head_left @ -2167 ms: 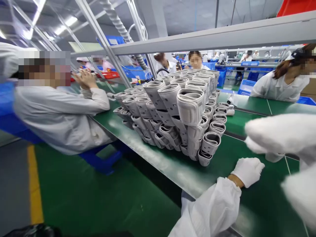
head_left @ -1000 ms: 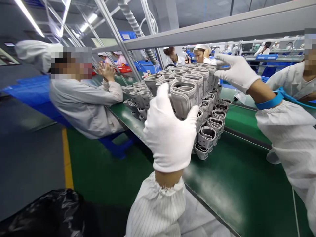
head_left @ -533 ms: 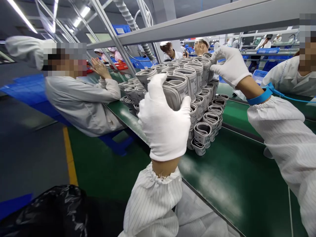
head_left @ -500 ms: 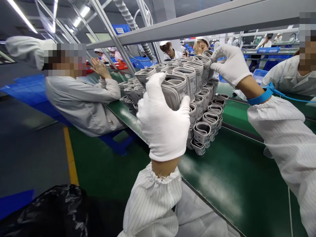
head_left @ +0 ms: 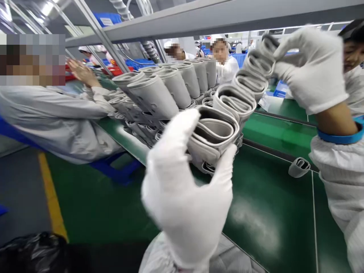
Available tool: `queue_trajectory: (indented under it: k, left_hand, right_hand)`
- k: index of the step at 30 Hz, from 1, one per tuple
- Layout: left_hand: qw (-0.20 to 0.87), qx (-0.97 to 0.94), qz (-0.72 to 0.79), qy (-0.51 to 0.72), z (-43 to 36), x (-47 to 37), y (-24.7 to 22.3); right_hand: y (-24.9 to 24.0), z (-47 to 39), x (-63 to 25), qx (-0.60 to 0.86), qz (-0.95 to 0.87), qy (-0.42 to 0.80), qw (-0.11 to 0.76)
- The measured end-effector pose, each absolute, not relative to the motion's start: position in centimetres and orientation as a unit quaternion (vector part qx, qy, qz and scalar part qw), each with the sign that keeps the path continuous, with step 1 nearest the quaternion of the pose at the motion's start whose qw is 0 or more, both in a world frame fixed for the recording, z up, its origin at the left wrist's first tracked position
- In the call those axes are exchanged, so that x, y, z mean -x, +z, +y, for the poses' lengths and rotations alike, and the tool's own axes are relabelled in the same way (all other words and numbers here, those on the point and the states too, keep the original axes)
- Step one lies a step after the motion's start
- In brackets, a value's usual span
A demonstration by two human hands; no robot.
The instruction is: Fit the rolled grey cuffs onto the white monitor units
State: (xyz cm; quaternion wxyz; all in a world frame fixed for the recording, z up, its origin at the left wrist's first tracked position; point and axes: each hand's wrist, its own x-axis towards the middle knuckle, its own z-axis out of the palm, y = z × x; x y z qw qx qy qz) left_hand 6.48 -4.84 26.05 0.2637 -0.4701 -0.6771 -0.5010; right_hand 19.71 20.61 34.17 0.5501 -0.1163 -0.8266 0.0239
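A row of several rolled grey cuffs (head_left: 234, 99), which look like blood pressure cuffs, is squeezed end to end between my two white-gloved hands. My left hand (head_left: 184, 201) grips the near end, thumb and fingers around the closest roll. At the far, higher end, my right hand (head_left: 315, 72) pinches the last roll; its fingertips are partly hidden. The row slants up to the right, in front of a layered stack of the same cuffs (head_left: 162, 96). Upper rolls in that stack lean to one side.
A single rolled cuff (head_left: 299, 168) lies on the green work surface (head_left: 270, 212) at the right. Overhead runs a grey metal rail (head_left: 199, 23). A co-worker in a light coat (head_left: 54, 113) sits at the left, hands raised. A black plastic bag (head_left: 34, 252) is at lower left.
Both hands have drawn the row of cuffs off the stack, toward me and to the right. The view has shifted too, and the loose cuff on the right now shows fully.
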Motion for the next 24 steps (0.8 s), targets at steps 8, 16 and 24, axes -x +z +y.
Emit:
queue_trajectory:
  k: [8, 16, 24]
  left_hand:
    - [0.338, 0.463, -0.664, -0.480, -1.8, -5.7, 22.5]
    - [0.347, 0.438, -0.675, -0.483, -1.4, -5.4, 22.3]
    - [0.355, 0.389, -0.692, -0.493, -0.7, -4.7, 21.7]
  right_hand:
    - [28.7, 23.2, -16.6, 0.228, -0.819, 0.238, 0.469]
    - [28.3, 23.6, -14.9, 0.238, -0.817, 0.266, 0.453]
    - [27.0, 24.5, -14.2, 0.253, -0.838, 0.182, 0.448]
